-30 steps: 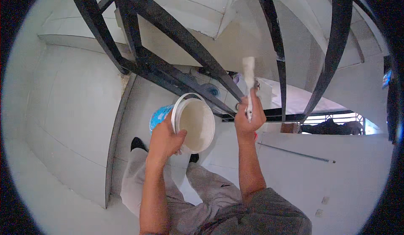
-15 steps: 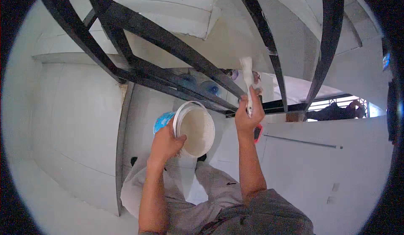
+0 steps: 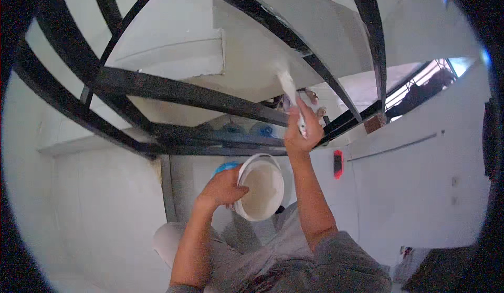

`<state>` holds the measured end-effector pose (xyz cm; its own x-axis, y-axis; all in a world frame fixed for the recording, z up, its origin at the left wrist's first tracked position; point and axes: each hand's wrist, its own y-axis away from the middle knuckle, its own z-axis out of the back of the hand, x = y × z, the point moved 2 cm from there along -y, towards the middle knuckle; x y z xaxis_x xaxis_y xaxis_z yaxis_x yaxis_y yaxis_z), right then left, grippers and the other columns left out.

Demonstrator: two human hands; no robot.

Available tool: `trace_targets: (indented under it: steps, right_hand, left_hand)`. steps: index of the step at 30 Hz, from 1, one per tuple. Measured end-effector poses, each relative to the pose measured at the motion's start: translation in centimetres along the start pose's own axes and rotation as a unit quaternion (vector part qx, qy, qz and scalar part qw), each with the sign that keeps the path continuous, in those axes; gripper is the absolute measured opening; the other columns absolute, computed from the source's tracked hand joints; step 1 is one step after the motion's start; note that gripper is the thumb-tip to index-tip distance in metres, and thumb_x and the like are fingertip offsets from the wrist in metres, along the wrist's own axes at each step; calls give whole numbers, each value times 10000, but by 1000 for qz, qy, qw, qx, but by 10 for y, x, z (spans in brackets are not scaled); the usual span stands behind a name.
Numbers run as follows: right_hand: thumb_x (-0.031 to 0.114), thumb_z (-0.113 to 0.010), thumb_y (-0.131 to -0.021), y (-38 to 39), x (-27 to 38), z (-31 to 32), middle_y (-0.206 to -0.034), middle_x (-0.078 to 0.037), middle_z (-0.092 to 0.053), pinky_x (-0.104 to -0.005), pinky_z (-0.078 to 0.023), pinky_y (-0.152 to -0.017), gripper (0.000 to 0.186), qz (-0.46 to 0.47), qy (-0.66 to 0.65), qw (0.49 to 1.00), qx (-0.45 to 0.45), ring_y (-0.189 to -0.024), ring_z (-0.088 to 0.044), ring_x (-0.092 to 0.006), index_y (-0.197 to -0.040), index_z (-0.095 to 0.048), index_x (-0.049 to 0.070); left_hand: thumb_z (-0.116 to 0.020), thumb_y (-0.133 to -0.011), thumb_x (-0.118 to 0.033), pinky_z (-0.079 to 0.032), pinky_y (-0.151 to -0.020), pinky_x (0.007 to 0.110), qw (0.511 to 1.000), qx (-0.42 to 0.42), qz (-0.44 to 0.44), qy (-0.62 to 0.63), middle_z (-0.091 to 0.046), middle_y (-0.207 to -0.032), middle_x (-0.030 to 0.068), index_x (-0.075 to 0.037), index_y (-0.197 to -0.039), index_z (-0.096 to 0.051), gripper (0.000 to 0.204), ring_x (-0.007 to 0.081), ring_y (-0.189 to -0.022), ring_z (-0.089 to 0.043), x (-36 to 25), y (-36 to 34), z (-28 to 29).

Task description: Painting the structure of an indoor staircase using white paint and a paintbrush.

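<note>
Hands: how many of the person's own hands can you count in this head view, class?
2. The left hand grips the rim of the white bucket; the right hand is raised above it, holding a white brush against the pale surface.

White floor [image 3: 105,214] far below w/ grey upright post [image 3: 167,188], black steel frame bars [image 3: 184,96] above it.

white bucket [image 3: 261,188]: tilted, paint inside | paintbrush [image 3: 291,96]: white-coated, raised upright
</note>
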<state>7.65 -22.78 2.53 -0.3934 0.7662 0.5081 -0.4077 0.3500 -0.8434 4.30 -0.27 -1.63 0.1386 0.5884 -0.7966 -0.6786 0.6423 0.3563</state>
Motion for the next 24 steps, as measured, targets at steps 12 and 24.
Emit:
trace_targets:
  steps: [12,24]
  right_hand:
    - [65,-684,-892,2,63,-9,-849,-116,-700,-284,-507,-662,243,-82,-42,996,-9,-720,-649,-153,-1129,-699,10]
    - [50,-639,-916,29,17,18,-916,-114,-720,-288,-532,-662,234,-211,43,968,-128,-740,-650,-137,-1139,-686,-7]
  left_hand:
    - [-626,-820,-118,-560,-446,346,984,179,-9,27,-706,-790,156,-28,-1269,-564,462,201,-466,-650,102,-34,-10]
    - [-636,-814,-130,-562,-484,377,983,180,-43,5,-704,-772,165,-39,-1278,-575,476,229,-491,-664,124,-48,-4]
